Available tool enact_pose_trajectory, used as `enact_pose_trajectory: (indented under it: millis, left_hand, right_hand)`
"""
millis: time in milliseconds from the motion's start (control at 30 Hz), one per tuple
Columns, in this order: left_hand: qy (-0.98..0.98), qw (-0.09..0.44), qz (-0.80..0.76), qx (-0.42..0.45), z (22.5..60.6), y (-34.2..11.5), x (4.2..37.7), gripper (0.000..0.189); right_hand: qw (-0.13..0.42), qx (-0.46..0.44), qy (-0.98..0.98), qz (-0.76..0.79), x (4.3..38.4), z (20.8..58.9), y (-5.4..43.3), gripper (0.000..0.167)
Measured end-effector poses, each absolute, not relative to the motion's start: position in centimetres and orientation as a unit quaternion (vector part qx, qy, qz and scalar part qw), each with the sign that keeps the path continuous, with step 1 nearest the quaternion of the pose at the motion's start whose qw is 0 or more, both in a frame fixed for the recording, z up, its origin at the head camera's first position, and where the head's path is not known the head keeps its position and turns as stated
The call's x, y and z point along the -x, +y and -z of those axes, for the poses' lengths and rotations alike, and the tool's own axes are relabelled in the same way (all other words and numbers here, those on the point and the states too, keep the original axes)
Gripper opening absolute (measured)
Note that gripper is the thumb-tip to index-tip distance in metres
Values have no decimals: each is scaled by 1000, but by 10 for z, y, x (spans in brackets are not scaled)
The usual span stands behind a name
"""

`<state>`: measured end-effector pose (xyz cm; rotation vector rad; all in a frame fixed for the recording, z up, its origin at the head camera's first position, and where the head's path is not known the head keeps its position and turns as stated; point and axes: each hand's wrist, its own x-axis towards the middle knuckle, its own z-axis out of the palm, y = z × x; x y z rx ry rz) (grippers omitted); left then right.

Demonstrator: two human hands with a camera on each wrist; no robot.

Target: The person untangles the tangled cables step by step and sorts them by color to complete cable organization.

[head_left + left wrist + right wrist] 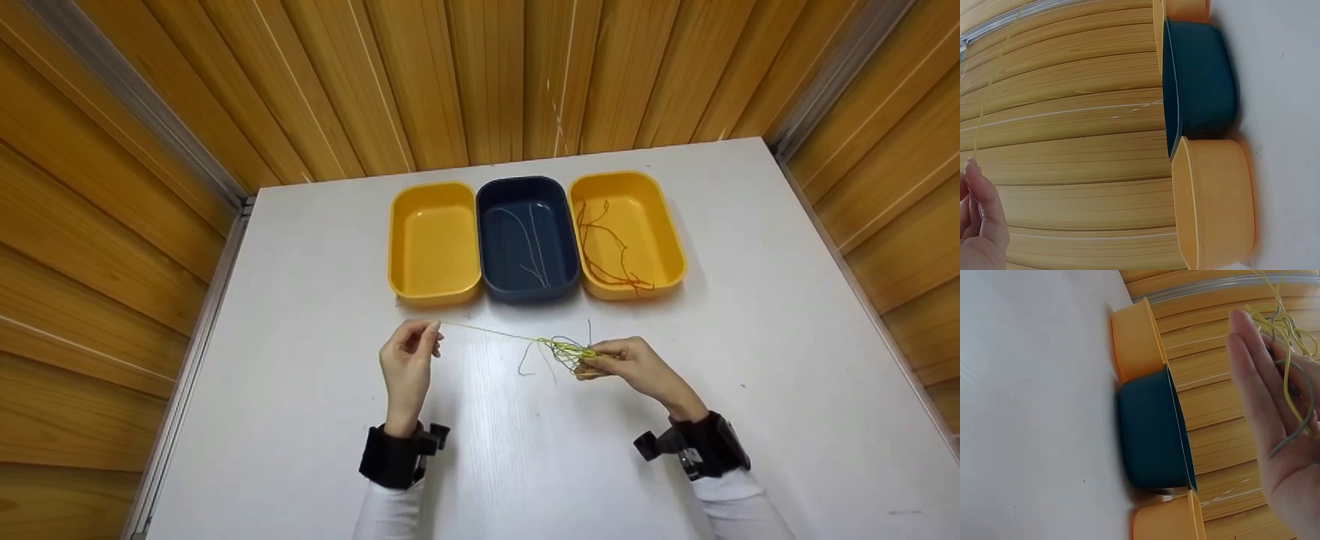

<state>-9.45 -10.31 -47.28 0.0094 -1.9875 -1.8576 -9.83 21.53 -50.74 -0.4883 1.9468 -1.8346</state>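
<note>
My left hand [407,367] pinches the end of a thin yellow string [487,330] between thumb and fingertip. That string runs taut to the right, into a tangle of yellow and grey strings [564,349]. My right hand [637,369] holds the tangle between thumb and fingers, and loose ends hang from it over the table. In the right wrist view, a grey string [1303,377] loops across the palm beside the yellow ones. The left wrist view shows the yellow string [992,79] stretching up and away from the left fingertips [972,169].
Three bins stand side by side beyond my hands on the white table [300,360]. The left yellow bin [435,297] has a bare floor. Pale strings [536,244] lie in the dark blue bin [529,294]; orange-red strings [621,244] lie in the right yellow bin [667,232]. Wood-panelled walls [487,82] surround the table.
</note>
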Motion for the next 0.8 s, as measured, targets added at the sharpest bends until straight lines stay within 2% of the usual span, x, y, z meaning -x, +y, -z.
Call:
enact_pose_trajectory:
  millis: [300,567,633,733,800]
  left_hand:
    - [-705,261,659,-27,468,-120,96,8]
    - [-701,263,662,-35,469,-125,94,9]
    - [-698,264,664,-41,469,-126,94,9]
    - [-696,263,667,-50,470,-127,94,10]
    - [-692,264,670,-57,470,-127,94,11]
  right_hand:
    - [185,180,690,676,99,510,227,40]
    - [156,170,677,698,100,511,228,40]
    - [146,161,675,705,99,512,229,37]
    - [136,144,670,715,98,512,232,22]
    - [131,138,663,724,97,513,233,21]
